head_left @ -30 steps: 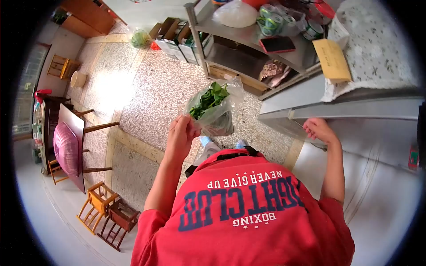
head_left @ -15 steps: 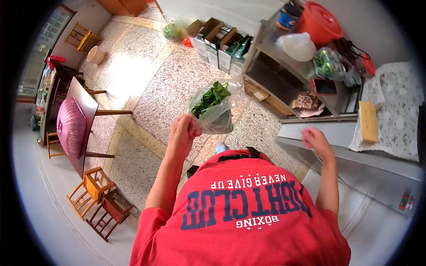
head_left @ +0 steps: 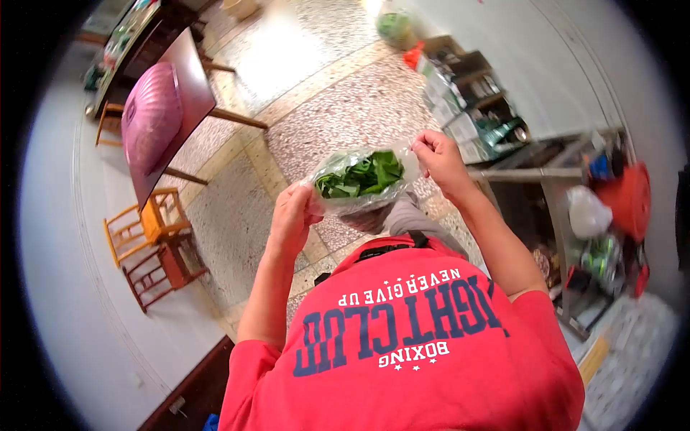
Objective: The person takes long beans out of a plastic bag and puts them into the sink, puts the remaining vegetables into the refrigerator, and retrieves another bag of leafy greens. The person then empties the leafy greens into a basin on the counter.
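Observation:
Between my hands hangs a clear plastic bag [head_left: 338, 159], its mouth stretched wide in front of my chest. Dark green leafy vegetables [head_left: 363, 174] lie inside it. My left hand [head_left: 293, 210] is closed on the bag's left edge, thumb against the fingers. At the opposite edge my right hand [head_left: 436, 159] pinches the plastic between thumb and fingers. The lower part of the bag is hidden by its rim and the leaves.
A table with a pink dome cover [head_left: 152, 118] stands left, near small wooden chairs [head_left: 159, 223]. Cardboard boxes [head_left: 474, 82] line the wall by another bag of greens [head_left: 395, 29]. A metal shelf [head_left: 553, 208] with a red bucket [head_left: 627, 201] is at right.
My right hand has come up from beside the shelf and taken the bag's right edge. The bag is now held wide by both hands. The view has turned, and a leg shows below the bag.

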Action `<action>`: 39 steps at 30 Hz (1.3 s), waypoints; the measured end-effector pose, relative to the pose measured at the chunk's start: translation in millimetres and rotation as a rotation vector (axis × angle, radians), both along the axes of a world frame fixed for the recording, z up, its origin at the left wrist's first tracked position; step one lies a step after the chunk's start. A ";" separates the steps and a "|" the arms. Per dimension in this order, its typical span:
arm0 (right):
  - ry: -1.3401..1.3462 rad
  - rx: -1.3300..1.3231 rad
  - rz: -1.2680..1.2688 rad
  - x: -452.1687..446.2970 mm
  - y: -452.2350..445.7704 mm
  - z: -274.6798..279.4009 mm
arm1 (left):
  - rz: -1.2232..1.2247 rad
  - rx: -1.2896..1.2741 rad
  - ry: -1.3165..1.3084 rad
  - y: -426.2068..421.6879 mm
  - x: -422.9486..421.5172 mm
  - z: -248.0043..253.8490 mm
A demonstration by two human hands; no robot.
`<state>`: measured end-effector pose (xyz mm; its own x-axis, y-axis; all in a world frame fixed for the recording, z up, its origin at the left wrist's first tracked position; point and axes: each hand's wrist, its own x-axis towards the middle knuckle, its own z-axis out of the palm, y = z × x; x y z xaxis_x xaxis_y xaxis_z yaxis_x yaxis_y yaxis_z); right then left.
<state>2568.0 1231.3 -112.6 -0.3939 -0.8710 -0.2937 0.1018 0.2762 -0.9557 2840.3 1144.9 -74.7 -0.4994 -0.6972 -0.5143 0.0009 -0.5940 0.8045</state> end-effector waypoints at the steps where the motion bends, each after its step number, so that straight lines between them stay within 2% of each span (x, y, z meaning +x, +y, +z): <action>1: 0.004 -0.025 0.070 -3.0 -21.8 1.7 | 0.024 -0.026 -0.019 -17.4 4.1 -5.1; 3: 0.014 -0.048 0.167 -9.8 -69.4 9.9 | 0.096 -0.059 -0.051 -50.0 1.3 -2.2; 6: -0.147 -0.012 0.275 -22.4 -133.1 27.3 | 0.146 -0.119 -0.209 -89.8 -13.4 15.2; 12: -0.131 -0.066 0.390 -66.3 -277.0 58.9 | 0.294 -0.275 -0.394 -198.0 -48.9 27.6; 17: -0.087 -0.091 0.359 -114.3 -398.6 61.7 | 0.356 -0.314 -0.309 -306.3 -90.0 17.4; 21: -0.001 -0.060 0.298 -136.6 -482.3 59.6 | 0.283 -0.397 -0.264 -405.9 -113.7 4.2; 25: -0.025 -0.055 0.195 -167.6 -561.2 54.8 | 0.205 -0.399 -0.197 -508.6 -150.7 -7.2; 29: -0.092 0.001 0.047 -195.9 -636.8 71.8 | 0.048 -0.329 -0.130 -623.6 -187.8 -8.4; 33: -0.113 -0.061 -0.110 -232.5 -696.2 81.3 | -0.122 -0.449 -0.101 -724.4 -234.7 -1.7; 37: -0.150 -0.131 -0.207 -268.9 -770.7 83.9 | -0.118 -0.470 -0.114 -812.5 -274.3 -4.8; 39: -0.158 -0.176 -0.202 -293.3 -811.9 77.3 | -0.172 -0.584 -0.220 -852.0 -292.9 -15.1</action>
<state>2274.7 419.3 -35.3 -0.5260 -0.8225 -0.2164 0.2886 0.0668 -0.9551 2547.5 292.9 -89.8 -0.5554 -0.8124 -0.1774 -0.2569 -0.0353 0.9658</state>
